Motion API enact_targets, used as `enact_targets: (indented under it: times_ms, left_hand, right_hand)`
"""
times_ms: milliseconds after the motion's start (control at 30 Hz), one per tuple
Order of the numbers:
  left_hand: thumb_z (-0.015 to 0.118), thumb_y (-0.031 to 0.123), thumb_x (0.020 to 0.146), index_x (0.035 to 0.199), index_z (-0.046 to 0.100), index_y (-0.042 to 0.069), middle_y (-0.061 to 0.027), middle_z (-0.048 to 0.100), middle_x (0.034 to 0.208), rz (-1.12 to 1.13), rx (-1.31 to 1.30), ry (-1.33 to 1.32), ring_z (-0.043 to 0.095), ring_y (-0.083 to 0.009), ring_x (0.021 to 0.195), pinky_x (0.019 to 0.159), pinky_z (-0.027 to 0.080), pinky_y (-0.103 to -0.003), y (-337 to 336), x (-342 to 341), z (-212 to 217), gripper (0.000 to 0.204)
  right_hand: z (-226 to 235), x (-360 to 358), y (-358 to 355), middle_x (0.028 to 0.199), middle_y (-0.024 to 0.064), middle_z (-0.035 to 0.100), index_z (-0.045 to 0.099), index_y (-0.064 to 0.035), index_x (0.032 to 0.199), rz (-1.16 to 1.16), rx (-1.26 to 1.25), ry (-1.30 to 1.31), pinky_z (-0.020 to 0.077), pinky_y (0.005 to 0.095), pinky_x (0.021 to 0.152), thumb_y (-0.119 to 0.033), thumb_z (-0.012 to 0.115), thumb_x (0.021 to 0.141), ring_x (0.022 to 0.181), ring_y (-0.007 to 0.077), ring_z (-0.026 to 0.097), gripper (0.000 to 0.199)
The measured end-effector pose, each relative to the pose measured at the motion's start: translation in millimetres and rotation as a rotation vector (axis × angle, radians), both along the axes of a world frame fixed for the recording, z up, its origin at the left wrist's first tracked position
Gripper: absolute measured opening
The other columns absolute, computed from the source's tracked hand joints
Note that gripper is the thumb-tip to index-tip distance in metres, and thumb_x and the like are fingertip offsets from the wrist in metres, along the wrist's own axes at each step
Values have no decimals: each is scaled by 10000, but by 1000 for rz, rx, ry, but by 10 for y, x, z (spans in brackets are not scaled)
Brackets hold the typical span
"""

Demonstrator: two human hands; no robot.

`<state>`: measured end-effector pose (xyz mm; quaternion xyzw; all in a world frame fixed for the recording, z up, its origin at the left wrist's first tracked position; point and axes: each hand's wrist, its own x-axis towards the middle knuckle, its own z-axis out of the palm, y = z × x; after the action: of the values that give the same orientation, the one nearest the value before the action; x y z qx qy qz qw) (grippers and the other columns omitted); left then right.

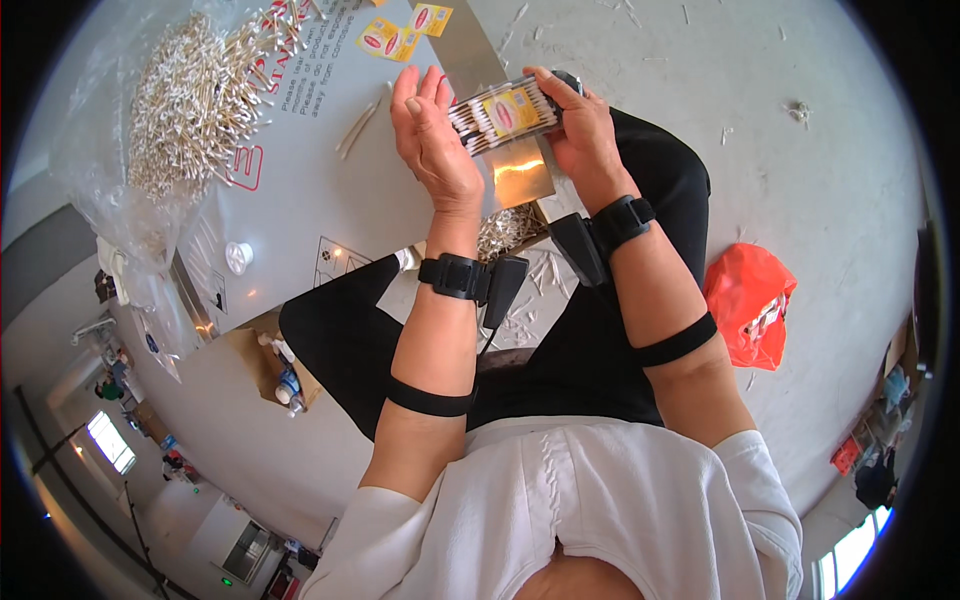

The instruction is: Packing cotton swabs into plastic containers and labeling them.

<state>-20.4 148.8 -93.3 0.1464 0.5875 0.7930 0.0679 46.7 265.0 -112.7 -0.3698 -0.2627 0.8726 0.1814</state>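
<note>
My right hand [578,125] grips a clear packet of cotton swabs [503,115] with a yellow and red label, held up in front of me. My left hand [428,135] has its palm and fingers flat against the packet's left end, fingers straight. Both wrists carry black straps with small devices. Beneath the hands lies a grey sheet [330,170] spread over a low surface. A big heap of loose cotton swabs [190,100] rests on clear plastic at the upper left of that sheet.
Two yellow labels [405,30] lie at the sheet's top edge. A white cap [238,256] sits near its left edge. A cardboard box of swabs [510,228] is between my knees. An orange plastic bag [748,300] lies on the concrete floor at right.
</note>
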Motion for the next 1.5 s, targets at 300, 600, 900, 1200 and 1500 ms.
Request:
enact_targets:
  times_ms: [300,600,900,1200,1500]
  left_hand:
    - [456,420,1018,1452,275,-81,-225,236,1549,-26,30,-23,221,-318,1451,1179,184,-471,-10,38,20,687]
    - [611,222,920,1435,324,-3,-254,220,1535,149,-1099,565,168,-451,1438,1145,194,-547,-317,26,-24,631]
    - [605,228,931,1466,285,8,-239,174,1560,86,-1047,509,134,-426,1458,1157,187,-524,-322,79,-2,661]
    - [464,363,1027,1474,226,-66,-232,241,1534,15,-73,1,208,-309,1461,1194,165,-469,-2,114,52,663]
    - [416,457,1027,1467,208,-76,-305,275,1498,56,-33,7,287,-313,1424,1187,218,-427,39,93,5,722]
  right_hand:
    - [1,-6,-52,949,112,686,670,47,1036,-18,-30,29,557,373,792,-184,665,927,835,217,663,256]
    - [-41,-6,-22,942,119,686,668,45,1020,-10,-31,5,565,377,797,-188,665,926,835,222,670,251]
    - [-39,0,-30,931,110,688,662,42,995,-31,-33,12,567,379,780,-175,687,911,818,216,669,235]
    - [-6,4,-50,887,91,676,642,12,944,-56,-62,14,567,395,759,-161,728,881,773,217,660,202]
    - [47,-13,-56,811,57,661,643,0,893,-86,-64,19,559,326,639,-128,724,879,675,159,636,152]
